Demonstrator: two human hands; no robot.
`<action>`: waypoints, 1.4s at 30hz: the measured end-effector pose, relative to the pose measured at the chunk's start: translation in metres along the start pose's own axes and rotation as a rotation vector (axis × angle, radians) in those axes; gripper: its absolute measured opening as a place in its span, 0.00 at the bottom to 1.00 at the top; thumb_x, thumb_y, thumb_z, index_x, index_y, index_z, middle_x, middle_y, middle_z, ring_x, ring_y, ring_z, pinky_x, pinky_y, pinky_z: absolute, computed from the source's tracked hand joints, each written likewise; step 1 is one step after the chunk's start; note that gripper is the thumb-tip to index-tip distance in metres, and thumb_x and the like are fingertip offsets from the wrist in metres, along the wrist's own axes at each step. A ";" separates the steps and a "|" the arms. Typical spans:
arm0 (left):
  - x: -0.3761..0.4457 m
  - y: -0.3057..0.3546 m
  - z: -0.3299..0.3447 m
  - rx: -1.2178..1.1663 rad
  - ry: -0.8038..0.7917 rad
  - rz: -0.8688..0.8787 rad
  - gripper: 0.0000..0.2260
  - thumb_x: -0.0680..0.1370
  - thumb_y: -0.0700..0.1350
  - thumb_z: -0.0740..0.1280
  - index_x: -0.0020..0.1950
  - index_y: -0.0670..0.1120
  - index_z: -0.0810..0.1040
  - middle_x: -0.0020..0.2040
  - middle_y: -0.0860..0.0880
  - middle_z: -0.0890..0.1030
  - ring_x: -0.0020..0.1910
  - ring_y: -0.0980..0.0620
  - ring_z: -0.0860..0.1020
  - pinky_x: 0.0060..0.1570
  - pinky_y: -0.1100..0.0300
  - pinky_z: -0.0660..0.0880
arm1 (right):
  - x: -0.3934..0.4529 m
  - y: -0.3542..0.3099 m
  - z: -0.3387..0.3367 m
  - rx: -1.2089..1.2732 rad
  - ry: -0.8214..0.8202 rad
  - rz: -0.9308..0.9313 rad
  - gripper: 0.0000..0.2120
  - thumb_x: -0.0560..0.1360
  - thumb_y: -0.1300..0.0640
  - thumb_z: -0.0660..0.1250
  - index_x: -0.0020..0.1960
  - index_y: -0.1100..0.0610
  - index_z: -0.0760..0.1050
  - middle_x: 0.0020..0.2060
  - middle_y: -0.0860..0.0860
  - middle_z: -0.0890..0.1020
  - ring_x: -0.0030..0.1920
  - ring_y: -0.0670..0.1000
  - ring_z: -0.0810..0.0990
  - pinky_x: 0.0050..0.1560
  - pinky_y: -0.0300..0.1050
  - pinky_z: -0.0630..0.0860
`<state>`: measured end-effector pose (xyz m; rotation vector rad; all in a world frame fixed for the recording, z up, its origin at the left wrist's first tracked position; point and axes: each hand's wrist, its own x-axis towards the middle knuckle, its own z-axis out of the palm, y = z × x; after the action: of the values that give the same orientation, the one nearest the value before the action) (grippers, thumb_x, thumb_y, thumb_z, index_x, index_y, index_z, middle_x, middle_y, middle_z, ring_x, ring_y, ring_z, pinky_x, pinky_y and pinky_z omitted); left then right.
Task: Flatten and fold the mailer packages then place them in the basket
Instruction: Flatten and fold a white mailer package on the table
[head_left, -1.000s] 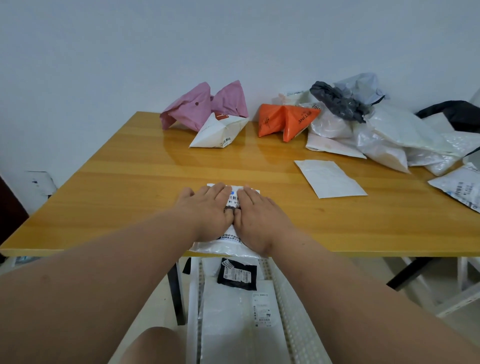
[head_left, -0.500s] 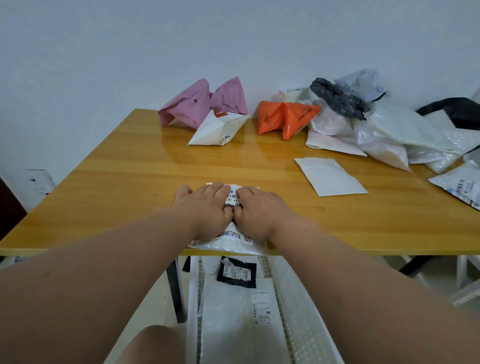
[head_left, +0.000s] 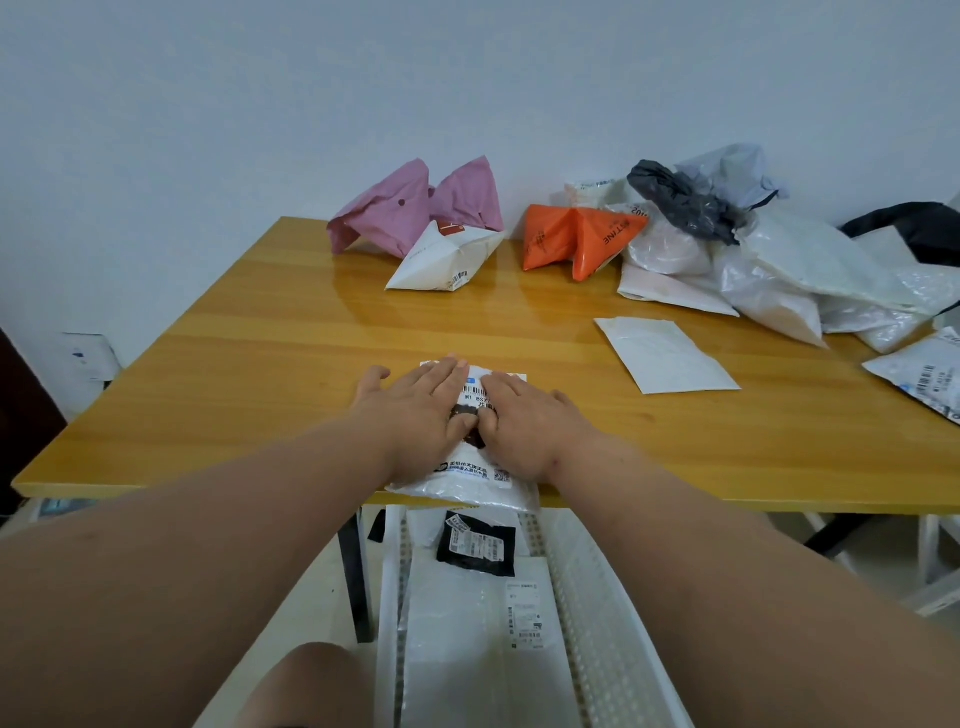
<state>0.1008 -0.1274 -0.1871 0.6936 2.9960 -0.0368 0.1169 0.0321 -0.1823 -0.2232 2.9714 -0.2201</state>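
Note:
A white mailer with a printed label lies at the near edge of the wooden table, its near end hanging slightly over the edge. My left hand and my right hand lie side by side on top of it, fingers straight, pressing it flat. Below the table edge stands a white basket that holds a black mailer and a white mailer.
Puffy mailers sit along the far side: pink, white and orange. A pile of white and dark bags fills the right. A flat white envelope lies right of my hands. My knee shows below.
My fingers, curled over the label half a second ago, have straightened and slid forward over the mailer. More of the label's lower part now shows near my wrists.

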 end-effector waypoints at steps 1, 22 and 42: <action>-0.003 0.000 0.001 0.020 0.054 0.006 0.28 0.82 0.61 0.42 0.80 0.53 0.43 0.81 0.55 0.43 0.78 0.53 0.48 0.73 0.46 0.49 | -0.002 0.000 0.001 -0.003 -0.001 0.011 0.26 0.83 0.48 0.46 0.79 0.53 0.49 0.80 0.49 0.51 0.79 0.49 0.51 0.75 0.62 0.49; -0.005 0.012 -0.004 0.048 0.020 0.011 0.17 0.81 0.41 0.58 0.69 0.49 0.69 0.61 0.51 0.74 0.59 0.48 0.71 0.56 0.53 0.73 | -0.028 0.006 0.004 -0.089 0.090 -0.118 0.25 0.84 0.49 0.48 0.79 0.51 0.52 0.79 0.48 0.52 0.79 0.51 0.47 0.76 0.55 0.45; -0.012 0.015 0.008 -0.055 -0.189 0.038 0.28 0.84 0.56 0.41 0.80 0.46 0.39 0.80 0.47 0.38 0.79 0.49 0.37 0.77 0.50 0.43 | -0.028 0.001 0.014 -0.017 0.107 -0.055 0.25 0.83 0.50 0.47 0.80 0.53 0.51 0.79 0.49 0.52 0.79 0.50 0.46 0.77 0.53 0.41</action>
<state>0.1184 -0.1190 -0.1945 0.6988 2.7920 -0.0166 0.1463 0.0354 -0.1923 -0.3046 3.0765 -0.2205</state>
